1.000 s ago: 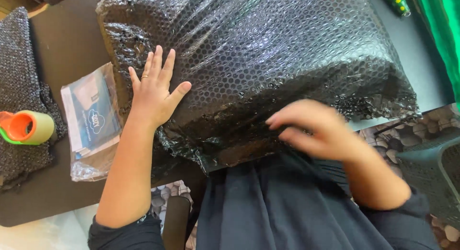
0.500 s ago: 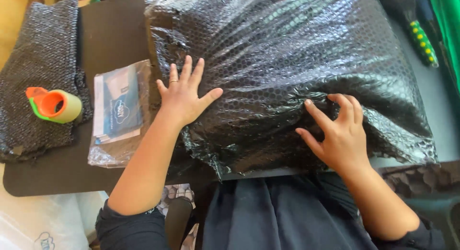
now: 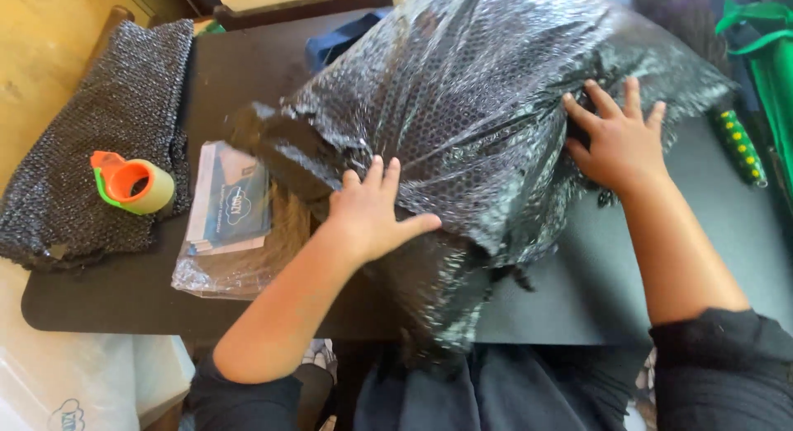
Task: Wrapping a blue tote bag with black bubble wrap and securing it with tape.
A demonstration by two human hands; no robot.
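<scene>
A big bundle wrapped in black bubble wrap (image 3: pixel 479 109) lies on a dark table (image 3: pixel 578 290) in front of me, turned askew with its lower end hanging over the near edge. My left hand (image 3: pixel 372 216) presses flat on its lower left part, fingers spread. My right hand (image 3: pixel 619 138) lies flat against the bundle's right side, fingers spread upward. Neither hand holds anything.
A tape dispenser (image 3: pixel 132 183), orange and green, sits on a folded black bubble wrap piece (image 3: pixel 99 133) at the left. A clear plastic packet with blue and white leaflets (image 3: pixel 227 216) lies beside my left arm. A green studded object (image 3: pixel 741 146) lies at the right.
The bundle has been turned and pushed away to the right, one end now hanging off the near edge. My right hand moved from its lower front to its right side.
</scene>
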